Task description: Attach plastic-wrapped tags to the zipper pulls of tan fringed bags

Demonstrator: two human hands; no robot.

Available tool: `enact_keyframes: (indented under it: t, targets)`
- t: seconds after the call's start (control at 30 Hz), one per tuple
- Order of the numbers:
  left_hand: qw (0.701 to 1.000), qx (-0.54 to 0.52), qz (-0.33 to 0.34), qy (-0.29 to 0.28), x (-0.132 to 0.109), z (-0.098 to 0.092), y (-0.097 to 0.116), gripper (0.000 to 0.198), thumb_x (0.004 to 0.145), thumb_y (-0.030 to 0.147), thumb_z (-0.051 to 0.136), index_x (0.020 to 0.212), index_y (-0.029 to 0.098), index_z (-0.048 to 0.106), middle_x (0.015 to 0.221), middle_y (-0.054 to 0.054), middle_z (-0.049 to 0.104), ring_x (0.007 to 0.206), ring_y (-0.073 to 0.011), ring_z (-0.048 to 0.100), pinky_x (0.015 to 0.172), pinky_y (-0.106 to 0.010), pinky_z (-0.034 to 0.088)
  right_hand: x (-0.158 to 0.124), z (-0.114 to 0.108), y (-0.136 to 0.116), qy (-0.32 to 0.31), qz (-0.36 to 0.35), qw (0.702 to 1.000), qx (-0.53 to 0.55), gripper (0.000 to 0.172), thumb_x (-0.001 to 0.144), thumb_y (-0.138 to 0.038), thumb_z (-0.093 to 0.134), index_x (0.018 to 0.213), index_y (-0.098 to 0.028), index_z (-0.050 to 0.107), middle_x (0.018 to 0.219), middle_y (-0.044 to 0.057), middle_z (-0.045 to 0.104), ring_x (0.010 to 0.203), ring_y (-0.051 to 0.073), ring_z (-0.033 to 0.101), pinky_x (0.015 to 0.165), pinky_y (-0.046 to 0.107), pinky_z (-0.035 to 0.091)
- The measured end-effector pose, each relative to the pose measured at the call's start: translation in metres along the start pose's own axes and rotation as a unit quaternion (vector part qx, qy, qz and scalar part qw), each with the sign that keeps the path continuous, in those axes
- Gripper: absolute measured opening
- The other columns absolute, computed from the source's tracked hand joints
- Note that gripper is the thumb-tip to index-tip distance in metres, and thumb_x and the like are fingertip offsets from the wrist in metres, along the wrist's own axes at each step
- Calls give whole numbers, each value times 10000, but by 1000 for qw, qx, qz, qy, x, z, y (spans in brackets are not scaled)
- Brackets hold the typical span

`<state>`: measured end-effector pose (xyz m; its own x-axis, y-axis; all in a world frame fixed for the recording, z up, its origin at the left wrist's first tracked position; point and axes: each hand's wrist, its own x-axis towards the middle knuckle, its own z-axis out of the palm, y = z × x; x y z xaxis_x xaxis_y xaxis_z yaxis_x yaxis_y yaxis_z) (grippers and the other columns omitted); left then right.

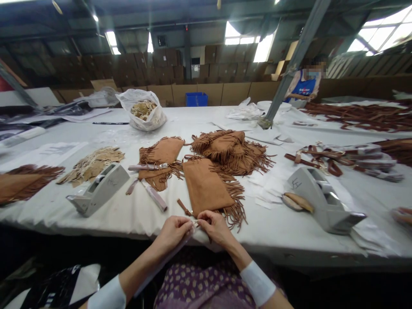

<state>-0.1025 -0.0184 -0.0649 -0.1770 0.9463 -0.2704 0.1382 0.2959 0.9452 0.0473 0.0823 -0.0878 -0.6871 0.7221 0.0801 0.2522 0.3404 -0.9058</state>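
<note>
My left hand and my right hand meet at the table's front edge, both closed in a pinch. Between the fingertips is a small shiny piece that I cannot make out clearly. From my left hand a pale wrapped strap runs down along the forearm. Just beyond the hands lies a brown fringed suede pouch, with a short zip pull at its near corner. Left of it, wrapped straps lie beside and across another fringed pouch. Behind is a heap of fringed pouches.
Grey tape dispensers stand on the left and right. Tan scraps and a plastic bag lie farther left. Brown straps lie on the right. A metal post rises from the table; a person is behind it.
</note>
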Motion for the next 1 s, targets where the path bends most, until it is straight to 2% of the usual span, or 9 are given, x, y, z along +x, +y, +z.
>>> enact_keyframes:
  t: [0.13, 0.3, 0.47, 0.57, 0.67, 0.77, 0.83, 0.93, 1.0]
  targets:
    - [995, 103, 18, 1, 2, 1, 1, 281, 741, 331, 539, 539, 142, 585, 477, 42, 451, 483, -105, 371, 482, -226, 230, 1, 2, 3, 15, 17, 1000, 6, 150, 743, -267, 604, 785, -176, 716, 712, 21, 697, 644, 156, 583, 633, 260, 433]
    - [997, 66, 19, 34, 14, 16, -1, 323, 751, 388, 544, 622, 117, 665, 508, 11, 540, 483, -119, 436, 486, -222, 290, -2, 4, 11, 57, 46, 995, 74, 206, 725, -299, 622, 840, -166, 730, 773, 54, 722, 680, 187, 619, 625, 276, 468]
    - [992, 78, 37, 90, 28, 31, 4, 344, 767, 400, 536, 707, 113, 716, 560, -22, 608, 527, -145, 489, 515, -233, 337, -5, 0, 16, 63, 55, 986, 144, 240, 771, -339, 576, 818, -143, 707, 590, 22, 652, 495, 142, 542, 499, 245, 420]
    - [986, 105, 52, 122, 33, 34, 9, 266, 737, 358, 583, 707, 142, 736, 626, -39, 651, 622, -174, 538, 582, -247, 366, -7, -2, 19, 84, 52, 979, 176, 300, 811, -314, 510, 1006, -133, 649, 473, -36, 554, 428, 127, 491, 468, 230, 395]
    - [980, 128, 56, 142, 37, 33, 11, 178, 687, 304, 633, 658, 165, 741, 641, -40, 665, 675, -189, 552, 631, -259, 370, -11, -2, 20, 97, 21, 986, 137, 412, 842, -280, 461, 1219, -135, 541, 473, -49, 546, 445, 139, 510, 517, 242, 418]
    - [982, 123, 34, 139, 42, 33, 9, 155, 651, 273, 653, 593, 148, 725, 541, -25, 638, 590, -172, 534, 571, -255, 352, -16, -1, 18, 87, -22, 993, 77, 433, 869, -278, 431, 1272, -150, 522, 529, -16, 588, 498, 158, 549, 575, 263, 437]
    - [985, 101, 10, 136, 47, 32, 7, 189, 646, 298, 661, 584, 128, 714, 478, -10, 601, 512, -149, 501, 508, -245, 328, -17, 0, 16, 82, -22, 992, 93, 443, 888, -299, 412, 1301, -159, 494, 528, -14, 592, 509, 163, 568, 586, 265, 450]
    - [990, 45, -22, 130, 50, 31, 5, 298, 655, 397, 664, 595, 106, 688, 442, 4, 558, 434, -115, 452, 447, -232, 310, -16, 2, 16, 134, 25, 976, 169, 441, 883, -387, 449, 1253, -151, 496, 543, -17, 608, 485, 154, 576, 530, 248, 452]
    - [992, 4, -44, 121, 50, 30, 7, 367, 648, 474, 661, 605, 109, 664, 427, 12, 535, 397, -107, 434, 418, -231, 312, -17, 4, 17, 198, 69, 954, 216, 418, 853, -479, 487, 1088, -144, 572, 594, 6, 634, 440, 135, 551, 458, 232, 419]
